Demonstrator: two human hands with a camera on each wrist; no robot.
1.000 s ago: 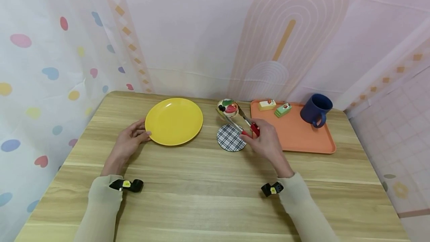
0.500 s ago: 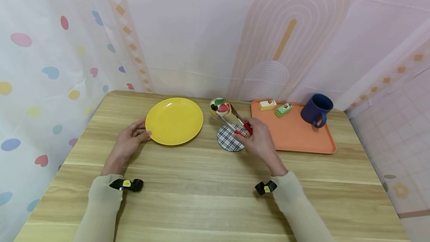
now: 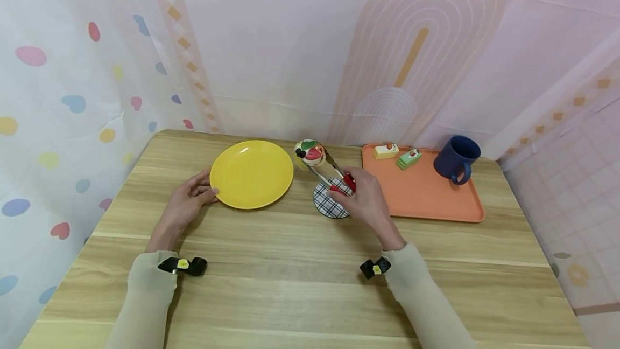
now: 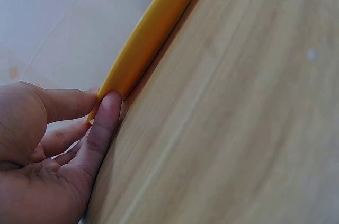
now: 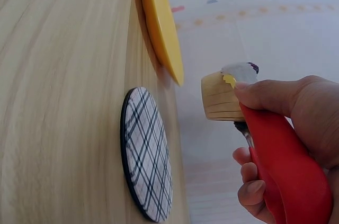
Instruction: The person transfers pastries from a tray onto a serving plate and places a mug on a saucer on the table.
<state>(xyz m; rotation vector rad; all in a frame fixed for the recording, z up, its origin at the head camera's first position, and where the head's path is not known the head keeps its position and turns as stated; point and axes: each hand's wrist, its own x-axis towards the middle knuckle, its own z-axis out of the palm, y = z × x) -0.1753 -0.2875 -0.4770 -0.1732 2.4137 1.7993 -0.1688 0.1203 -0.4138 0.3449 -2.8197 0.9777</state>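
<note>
My left hand (image 3: 186, 201) pinches the near-left rim of a yellow plate (image 3: 251, 175) that lies on the table; in the left wrist view, thumb and fingertips (image 4: 109, 108) meet at its edge. A pair of red-handled tongs (image 3: 349, 181) is in my right hand (image 3: 365, 201), its metal arms reaching away to the left. Between the tips sits a small toy cupcake (image 3: 310, 153) topped with cream, a red fruit and a green leaf. In the right wrist view the cupcake (image 5: 221, 97) hangs above the table, apart from the plate, and my thumb partly covers it.
A round plaid coaster (image 3: 329, 201) lies below the tongs. To the right, an orange tray (image 3: 426, 198) bears a yellow cake slice (image 3: 385, 151), a green cake slice (image 3: 409, 159) and a dark blue mug (image 3: 457, 158). A patterned curtain (image 3: 281, 58) hangs behind the table.
My right hand has moved left with the tongs, bringing the cupcake from above the coaster's far side nearer the plate's right edge. The left hand and the plate have stayed in place.
</note>
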